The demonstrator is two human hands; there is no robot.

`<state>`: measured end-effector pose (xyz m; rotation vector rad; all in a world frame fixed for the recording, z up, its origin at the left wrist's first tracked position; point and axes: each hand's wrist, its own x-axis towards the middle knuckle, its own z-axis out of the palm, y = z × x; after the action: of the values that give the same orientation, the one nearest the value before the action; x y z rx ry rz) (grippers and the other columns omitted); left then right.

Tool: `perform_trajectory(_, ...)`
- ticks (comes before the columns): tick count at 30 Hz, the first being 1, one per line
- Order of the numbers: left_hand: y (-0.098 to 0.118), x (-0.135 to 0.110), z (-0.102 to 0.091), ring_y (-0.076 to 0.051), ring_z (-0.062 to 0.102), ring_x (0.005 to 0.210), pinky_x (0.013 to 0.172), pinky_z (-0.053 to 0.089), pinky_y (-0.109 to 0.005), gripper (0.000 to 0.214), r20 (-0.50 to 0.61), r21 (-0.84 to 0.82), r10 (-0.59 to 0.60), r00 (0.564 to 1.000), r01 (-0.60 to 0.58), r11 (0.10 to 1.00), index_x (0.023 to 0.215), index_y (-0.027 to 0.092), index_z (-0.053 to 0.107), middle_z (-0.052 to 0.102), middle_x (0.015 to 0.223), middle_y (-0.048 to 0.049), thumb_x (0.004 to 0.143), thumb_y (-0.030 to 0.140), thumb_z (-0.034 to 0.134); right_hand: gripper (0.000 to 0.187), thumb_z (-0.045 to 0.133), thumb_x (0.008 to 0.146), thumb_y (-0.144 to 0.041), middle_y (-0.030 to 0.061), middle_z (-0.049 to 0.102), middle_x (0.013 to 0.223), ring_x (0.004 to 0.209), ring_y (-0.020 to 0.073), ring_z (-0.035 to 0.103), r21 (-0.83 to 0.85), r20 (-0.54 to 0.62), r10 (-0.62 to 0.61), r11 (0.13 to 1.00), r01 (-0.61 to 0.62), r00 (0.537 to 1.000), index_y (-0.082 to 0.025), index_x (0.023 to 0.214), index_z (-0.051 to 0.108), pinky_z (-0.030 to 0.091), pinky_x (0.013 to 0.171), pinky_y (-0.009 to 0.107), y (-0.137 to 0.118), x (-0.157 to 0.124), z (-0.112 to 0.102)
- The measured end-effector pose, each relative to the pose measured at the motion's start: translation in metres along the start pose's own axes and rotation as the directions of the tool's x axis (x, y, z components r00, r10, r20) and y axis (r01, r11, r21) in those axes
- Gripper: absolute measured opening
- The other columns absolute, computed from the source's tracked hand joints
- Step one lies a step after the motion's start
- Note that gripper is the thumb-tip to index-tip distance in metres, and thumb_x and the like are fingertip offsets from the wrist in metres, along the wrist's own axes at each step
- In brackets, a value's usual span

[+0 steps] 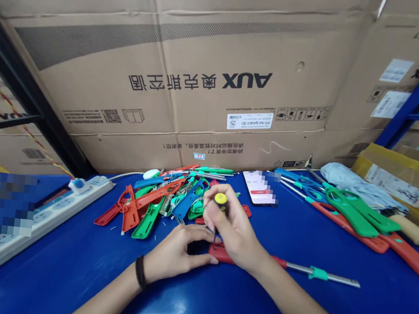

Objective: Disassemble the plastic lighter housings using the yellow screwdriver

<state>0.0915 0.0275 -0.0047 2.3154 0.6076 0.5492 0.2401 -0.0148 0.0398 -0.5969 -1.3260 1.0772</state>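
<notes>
My right hand (232,230) is closed round a small screwdriver with a yellow cap (221,199), held upright with its tip down on a red long-nosed lighter (280,262). That lighter lies flat on the blue table (69,262), its metal tube with a teal collar pointing right. My left hand (175,252) presses on the lighter's left end, fingers curled over it. A black band sits on my left wrist.
A pile of red, green and blue lighter shells and parts (159,196) lies just behind my hands. A phone (261,187) lies further back. Finished lighters (354,216) lie at right. A white power strip (36,213) runs along the left. Cardboard boxes (211,76) wall off the back.
</notes>
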Motion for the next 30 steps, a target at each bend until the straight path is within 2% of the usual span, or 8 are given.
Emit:
perform_trajectory(3,0.0,0.0,0.0,-0.02,0.066,0.092,0.087,0.049,-0.029,0.026,-0.008,0.021,-0.004,1.0,0.004,1.0,0.1,0.02,0.069,0.071,0.1,-0.0031,0.077,0.033,0.07,0.027,0.036,0.094,-0.046,0.0021,0.048,0.095,0.073,0.0131,0.047,-0.002,0.045,0.046,0.999,-0.046,0.998,-0.024,0.097,0.052,0.041,0.067,0.029,-0.001,0.001,0.001)
perform_trajectory(7,-0.001,-0.001,0.0,-0.019,0.065,0.093,0.087,0.049,-0.028,0.024,-0.005,-0.004,0.008,1.0,-0.008,1.0,0.1,0.019,0.068,0.071,0.101,-0.0027,0.079,0.03,0.069,0.027,0.063,0.081,-0.039,-0.0016,0.046,0.092,0.071,0.0115,0.046,-0.02,-0.041,-0.004,1.0,0.003,0.999,-0.026,0.092,0.042,0.041,0.065,0.026,0.001,0.001,0.002)
perform_trajectory(12,0.0,0.0,0.0,-0.021,0.065,0.095,0.092,0.047,-0.032,0.026,-0.01,0.027,0.004,1.0,-0.004,1.0,0.1,0.019,0.069,0.071,0.102,-0.004,0.078,0.033,0.07,0.027,0.038,0.093,-0.049,-0.0005,0.045,0.084,0.069,0.0123,0.046,0.016,0.026,0.066,0.998,-0.067,0.997,-0.024,0.098,0.047,0.041,0.065,0.028,0.005,0.0,0.002)
perform_trajectory(16,0.001,0.0,0.0,-0.02,0.066,0.092,0.087,0.049,-0.03,0.026,-0.002,-0.004,0.0,1.0,0.0,1.0,0.1,0.018,0.068,0.071,0.102,-0.005,0.079,0.033,0.068,0.023,0.057,0.086,-0.043,-0.0028,0.046,0.085,0.063,0.01,0.043,0.008,-0.063,0.007,1.0,-0.006,0.998,-0.026,0.093,0.043,0.04,0.063,0.026,0.007,-0.004,0.002)
perform_trajectory(20,0.001,-0.001,0.001,-0.02,0.065,0.09,0.086,0.049,-0.031,0.025,-0.027,0.02,0.005,1.0,-0.004,1.0,0.098,0.019,0.069,0.072,0.098,-0.0042,0.077,0.034,0.069,0.033,0.028,0.096,-0.049,0.001,0.047,0.084,0.067,0.0134,0.045,-0.026,0.001,0.044,0.999,-0.044,0.999,-0.025,0.101,0.049,0.041,0.064,0.029,0.008,-0.006,0.002)
perform_trajectory(23,0.0,-0.001,0.002,-0.02,0.065,0.09,0.086,0.049,-0.031,0.023,-0.028,-0.013,0.004,1.0,-0.004,1.0,0.098,0.018,0.069,0.072,0.098,-0.0043,0.079,0.032,0.068,0.018,0.051,0.089,-0.042,0.0035,0.044,0.11,0.075,0.0123,0.047,-0.053,-0.074,-0.028,0.998,0.024,0.997,-0.025,0.095,0.047,0.043,0.069,0.029,0.009,-0.005,0.004)
perform_trajectory(25,0.0,-0.001,0.003,-0.02,0.065,0.092,0.086,0.049,-0.031,0.022,-0.032,-0.041,-0.007,0.999,0.005,0.999,0.097,0.018,0.069,0.071,0.099,-0.0046,0.078,0.03,0.068,0.026,0.061,0.084,-0.038,0.0012,0.044,0.107,0.069,0.0102,0.046,0.016,-0.13,-0.009,1.0,0.011,0.991,-0.027,0.095,0.04,0.042,0.063,0.027,0.01,-0.004,0.004)
perform_trajectory(30,-0.001,-0.002,0.006,-0.02,0.064,0.092,0.089,0.048,-0.032,0.023,-0.086,-0.053,-0.008,0.996,0.003,0.999,0.094,0.019,0.07,0.071,0.096,-0.0042,0.074,0.028,0.072,0.027,0.032,0.095,-0.047,0.0051,0.045,0.107,0.075,0.0131,0.048,-0.016,-0.086,0.061,0.998,-0.062,0.994,-0.024,0.097,0.047,0.042,0.072,0.03,0.01,-0.005,0.002)
